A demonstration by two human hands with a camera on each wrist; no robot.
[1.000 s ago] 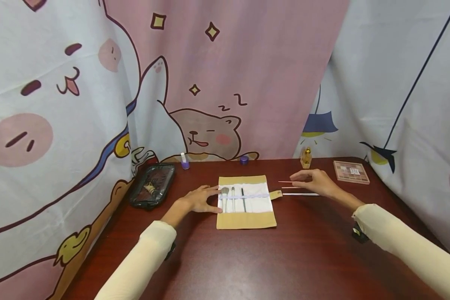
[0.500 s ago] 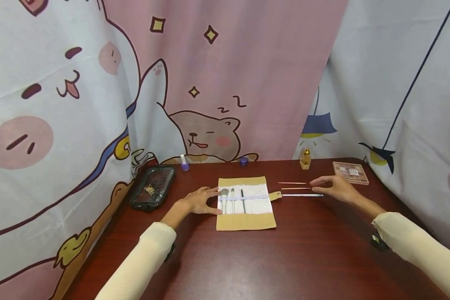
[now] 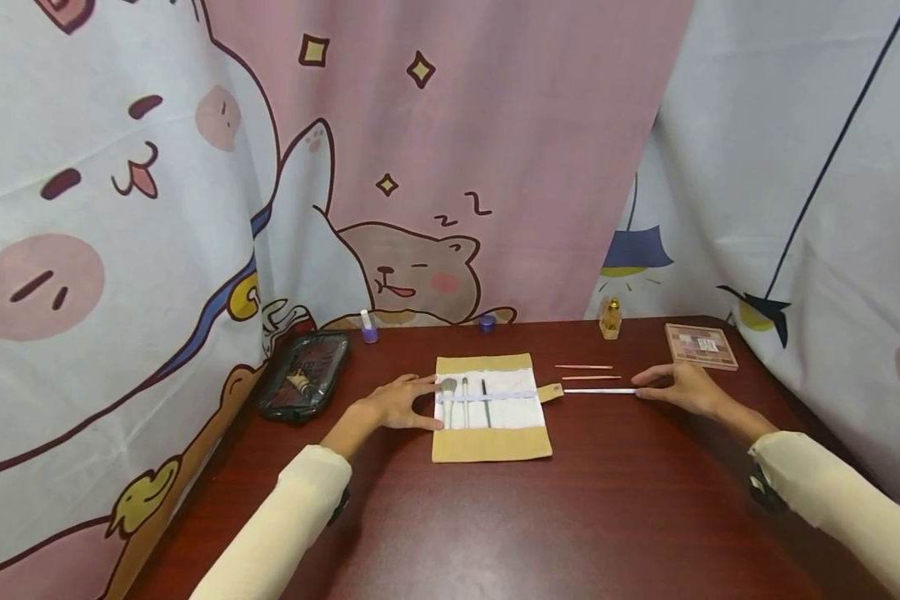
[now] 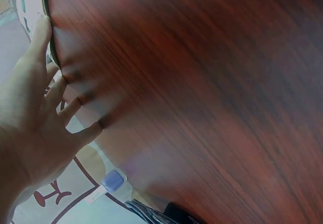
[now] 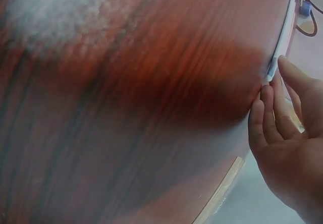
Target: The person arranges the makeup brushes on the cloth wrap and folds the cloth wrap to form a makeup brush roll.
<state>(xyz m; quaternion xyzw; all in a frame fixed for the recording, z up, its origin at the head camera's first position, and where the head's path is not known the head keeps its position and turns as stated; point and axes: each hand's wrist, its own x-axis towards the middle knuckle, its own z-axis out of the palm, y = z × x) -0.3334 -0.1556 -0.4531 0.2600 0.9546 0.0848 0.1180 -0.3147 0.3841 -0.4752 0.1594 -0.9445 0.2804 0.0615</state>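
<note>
A tan brush roll with a white lining lies unfolded mid-table. Its strap holds a large fluffy makeup brush, a smaller makeup brush and a dark slim stick. Spread fingers of my left hand rest on the roll's left edge. My right hand pinches the right end of a slim white stick between thumb and fingers; the right wrist view shows this white stick running away from the fingertips. Behind it lie two thin pink sticks, one farther back and one nearer.
A black clear-topped pouch lies at the left. Along the back stand a purple nail polish bottle, a small purple jar and a gold perfume bottle. An eyeshadow palette lies back right, beyond my right hand.
My right hand has moved right and toward me, away from above the pink sticks, and now grips the white stick's end. The left hand stays at the roll's edge.
</note>
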